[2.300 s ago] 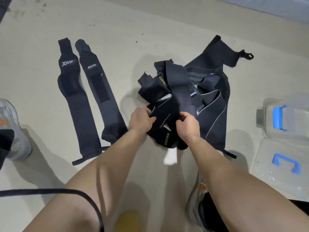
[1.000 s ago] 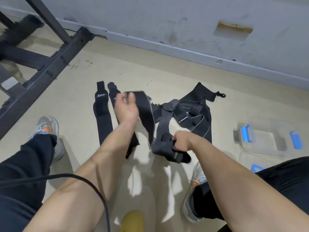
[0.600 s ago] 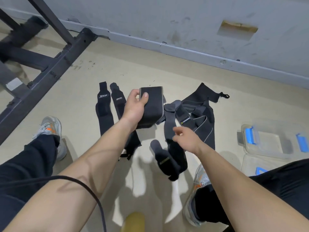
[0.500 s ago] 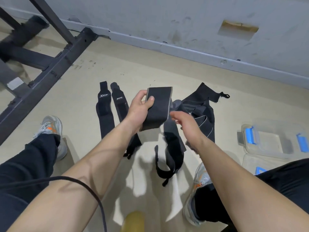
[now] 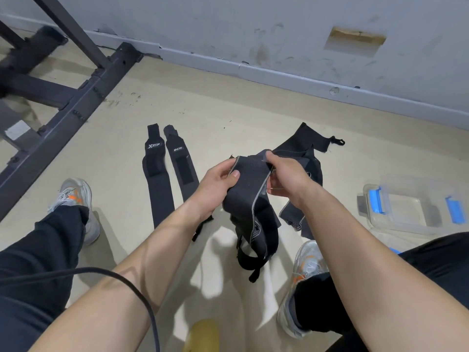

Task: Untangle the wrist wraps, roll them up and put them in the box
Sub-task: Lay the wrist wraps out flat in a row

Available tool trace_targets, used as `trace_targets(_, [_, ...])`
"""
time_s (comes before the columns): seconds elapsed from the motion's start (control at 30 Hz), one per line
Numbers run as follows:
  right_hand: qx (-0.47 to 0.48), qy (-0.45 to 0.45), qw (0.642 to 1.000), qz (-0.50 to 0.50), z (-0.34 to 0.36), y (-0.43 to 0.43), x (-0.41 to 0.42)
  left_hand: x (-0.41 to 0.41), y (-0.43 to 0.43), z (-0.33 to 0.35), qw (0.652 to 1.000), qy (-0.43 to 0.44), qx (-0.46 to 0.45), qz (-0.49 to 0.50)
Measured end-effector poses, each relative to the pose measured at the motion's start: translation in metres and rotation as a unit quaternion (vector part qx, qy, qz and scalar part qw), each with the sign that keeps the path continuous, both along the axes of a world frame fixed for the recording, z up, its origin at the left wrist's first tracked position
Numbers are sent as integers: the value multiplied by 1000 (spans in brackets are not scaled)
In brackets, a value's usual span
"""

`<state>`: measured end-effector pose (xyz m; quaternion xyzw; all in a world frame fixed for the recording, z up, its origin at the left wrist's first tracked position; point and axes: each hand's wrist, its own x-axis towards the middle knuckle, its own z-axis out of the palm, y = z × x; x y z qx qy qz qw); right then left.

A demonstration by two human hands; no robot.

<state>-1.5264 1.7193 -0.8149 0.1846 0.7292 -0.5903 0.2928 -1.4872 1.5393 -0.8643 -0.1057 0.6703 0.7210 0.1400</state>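
Observation:
A black wrist wrap (image 5: 250,189) with a grey edge hangs between both hands, its tail dangling toward the floor. My left hand (image 5: 217,183) pinches its upper left corner and my right hand (image 5: 286,176) grips its upper right edge. Behind them, more tangled black wraps (image 5: 305,151) lie on the floor. Two wraps lie flat and straight side by side at the left, one marked XTEP (image 5: 155,174) and one beside it (image 5: 180,161). The clear plastic box (image 5: 401,212) with blue latches stands open at the right.
A dark metal equipment frame (image 5: 68,97) crosses the upper left. The grey wall and baseboard (image 5: 279,77) run along the back. My legs in black trousers and grey-orange shoes (image 5: 76,199) flank the work area. A black cable (image 5: 121,278) crosses my left forearm.
My left hand lifted one wrap out of the tangle. My right hand let go of the bundle, which dropped, and came up to grip the wrap's upper right edge.

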Motion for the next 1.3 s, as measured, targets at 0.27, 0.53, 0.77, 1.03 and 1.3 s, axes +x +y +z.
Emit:
trace_targets(0.27, [-177,12,984,26,-13,13,-2,1,-8,5,996,-29,77,25])
trace_targets(0.53, [-258,-21,966,10,-19,9,-1,0,-6,12,990,-40,129,34])
trace_targets(0.77, [-233,8,972,29,-21,9,2,-2,-9,10,987,-43,148,35])
trace_targets(1.03, [59,181,980,58,-34,23,-9,-4,-21,13,969,-121,211,42])
trace_targets(1.3, [-102,142,982,-65,-15,19,-12,7,-1,7,984,-144,17,-104])
